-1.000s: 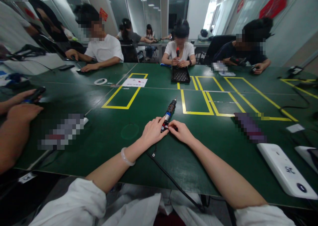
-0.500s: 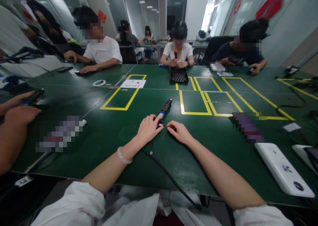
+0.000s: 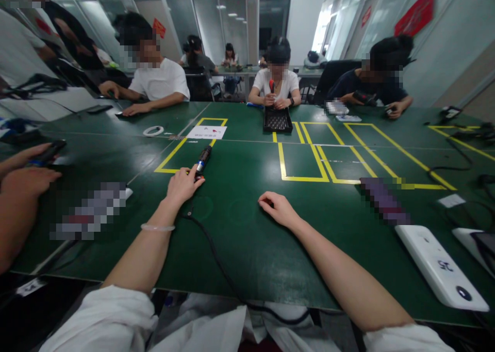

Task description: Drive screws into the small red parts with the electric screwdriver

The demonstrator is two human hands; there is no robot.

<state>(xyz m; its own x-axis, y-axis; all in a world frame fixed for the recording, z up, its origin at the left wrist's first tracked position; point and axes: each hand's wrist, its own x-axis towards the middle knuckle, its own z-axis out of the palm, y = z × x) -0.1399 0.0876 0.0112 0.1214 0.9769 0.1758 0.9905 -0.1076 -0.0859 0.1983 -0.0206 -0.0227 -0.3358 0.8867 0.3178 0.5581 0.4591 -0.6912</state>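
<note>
- Cable point(image 3: 217, 260): nearer me than the tool point(image 3: 203, 158); a snag here could, I judge, wrench the tool askew.
- Right hand point(image 3: 279, 207): well right of the tool, fingers curled narrow; I cannot tell whether they enclose anything.
- Left hand point(image 3: 181, 187): closed around the tool's near end; a slack grip could let it roll.
- Tool: lying over the right line of the yellow outline point(image 3: 166, 171).
- Sheet point(image 3: 206, 131): just beyond the tool's tip; overreaching could shove it.

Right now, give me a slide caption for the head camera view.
Left hand holding a blue-banded corded handheld tool over a yellow tape outline, right hand curled at the green tabletop.
</note>
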